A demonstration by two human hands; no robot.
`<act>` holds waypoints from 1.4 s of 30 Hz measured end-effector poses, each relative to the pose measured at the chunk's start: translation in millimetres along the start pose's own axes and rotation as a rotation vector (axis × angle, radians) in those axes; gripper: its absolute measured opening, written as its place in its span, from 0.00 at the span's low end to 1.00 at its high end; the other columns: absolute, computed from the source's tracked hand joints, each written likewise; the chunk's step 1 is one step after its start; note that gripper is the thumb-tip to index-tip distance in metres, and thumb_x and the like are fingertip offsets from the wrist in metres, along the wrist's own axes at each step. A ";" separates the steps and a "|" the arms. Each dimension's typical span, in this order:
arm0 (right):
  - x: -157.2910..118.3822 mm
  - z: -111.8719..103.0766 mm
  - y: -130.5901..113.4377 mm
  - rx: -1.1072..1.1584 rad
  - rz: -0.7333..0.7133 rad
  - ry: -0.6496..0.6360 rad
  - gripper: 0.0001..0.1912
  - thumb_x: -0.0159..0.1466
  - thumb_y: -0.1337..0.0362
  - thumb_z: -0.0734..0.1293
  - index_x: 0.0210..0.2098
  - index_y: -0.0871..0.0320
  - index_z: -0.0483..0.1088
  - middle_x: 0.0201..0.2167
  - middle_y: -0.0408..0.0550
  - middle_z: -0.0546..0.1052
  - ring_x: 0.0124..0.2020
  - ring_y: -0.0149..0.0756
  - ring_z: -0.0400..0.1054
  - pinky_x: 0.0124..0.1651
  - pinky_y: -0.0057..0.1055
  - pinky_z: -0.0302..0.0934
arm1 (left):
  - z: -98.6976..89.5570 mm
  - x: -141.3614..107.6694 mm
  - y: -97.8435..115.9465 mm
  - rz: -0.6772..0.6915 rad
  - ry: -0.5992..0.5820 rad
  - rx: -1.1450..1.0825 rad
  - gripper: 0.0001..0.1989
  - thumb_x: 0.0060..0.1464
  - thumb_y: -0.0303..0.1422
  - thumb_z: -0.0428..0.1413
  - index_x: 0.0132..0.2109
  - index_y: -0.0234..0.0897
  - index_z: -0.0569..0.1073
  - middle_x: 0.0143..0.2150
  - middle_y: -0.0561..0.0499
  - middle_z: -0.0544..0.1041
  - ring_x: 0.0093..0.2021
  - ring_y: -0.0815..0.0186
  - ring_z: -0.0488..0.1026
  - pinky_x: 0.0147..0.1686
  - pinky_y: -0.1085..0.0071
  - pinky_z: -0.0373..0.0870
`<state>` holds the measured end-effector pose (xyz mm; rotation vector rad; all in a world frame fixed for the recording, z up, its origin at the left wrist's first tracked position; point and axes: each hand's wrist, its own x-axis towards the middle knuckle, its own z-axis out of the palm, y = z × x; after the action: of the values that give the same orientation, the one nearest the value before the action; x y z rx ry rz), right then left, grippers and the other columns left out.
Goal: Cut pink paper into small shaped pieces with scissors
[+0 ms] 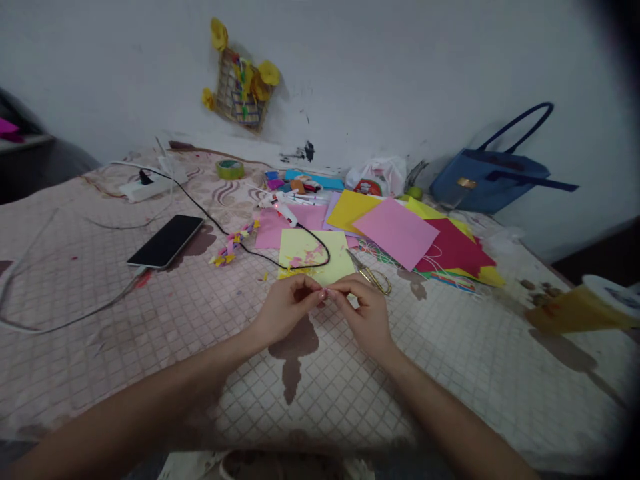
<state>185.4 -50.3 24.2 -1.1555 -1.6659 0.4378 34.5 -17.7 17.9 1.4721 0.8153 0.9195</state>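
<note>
Fingertip to fingertip, my left hand (290,303) and my right hand (365,312) meet above the table, both closed in a pinch. Whatever lies between them is too small or hidden to name. Just beyond them a pale yellow sheet (343,257) carries pink and yellow paper scraps (306,256). Scissors with gold handles (375,278) lie beside my right hand. A white glue gun (286,213) with a small red light rests on pink paper (320,217), its black cord looping over the yellow sheet. Left of it is a strand of folded paper pieces (234,244).
A phone (166,241) on a charging cable lies left, near a power strip (150,187). Coloured sheets (397,230) pile up at the right over strings. Tape (230,169), a plastic bag (379,177), a blue handbag (487,177) and a tilted yellow cup (575,310) stand farther out.
</note>
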 end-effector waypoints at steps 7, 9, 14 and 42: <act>1.8 -1.8 0.8 0.071 0.031 -0.045 0.06 0.58 0.68 0.62 0.30 0.57 0.71 0.28 0.46 0.71 0.32 0.33 0.66 0.35 0.31 0.61 | -0.4 2.0 -1.8 -0.066 -0.032 -0.137 0.10 0.47 0.36 0.54 0.30 0.31 0.68 0.24 0.53 0.69 0.26 0.72 0.68 0.29 0.74 0.64; 2.9 -2.9 1.4 0.136 0.070 -0.086 0.08 0.60 0.66 0.60 0.32 0.57 0.71 0.29 0.47 0.71 0.32 0.33 0.65 0.33 0.30 0.61 | -0.3 2.5 -1.4 -0.090 -0.032 -0.163 0.11 0.48 0.37 0.54 0.30 0.31 0.68 0.23 0.53 0.68 0.25 0.72 0.67 0.27 0.75 0.64; 2.9 -2.6 5.9 0.238 0.170 -0.119 0.09 0.61 0.64 0.59 0.32 0.59 0.70 0.29 0.47 0.71 0.29 0.31 0.64 0.30 0.28 0.60 | -0.1 2.7 0.6 -0.130 -0.033 -0.166 0.12 0.48 0.38 0.54 0.30 0.32 0.68 0.23 0.53 0.69 0.24 0.72 0.67 0.24 0.77 0.60; -4.4 7.9 12.2 0.249 0.250 0.002 0.06 0.58 0.64 0.62 0.28 0.59 0.68 0.25 0.43 0.68 0.26 0.30 0.61 0.29 0.27 0.58 | 3.5 -0.1 2.0 -0.229 -0.042 -0.326 0.11 0.46 0.37 0.56 0.31 0.31 0.67 0.26 0.51 0.72 0.24 0.73 0.69 0.24 0.76 0.63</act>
<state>184.5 -46.3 9.6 -1.1786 -1.4231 0.7785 37.6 -19.5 19.7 1.0880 0.7459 0.8018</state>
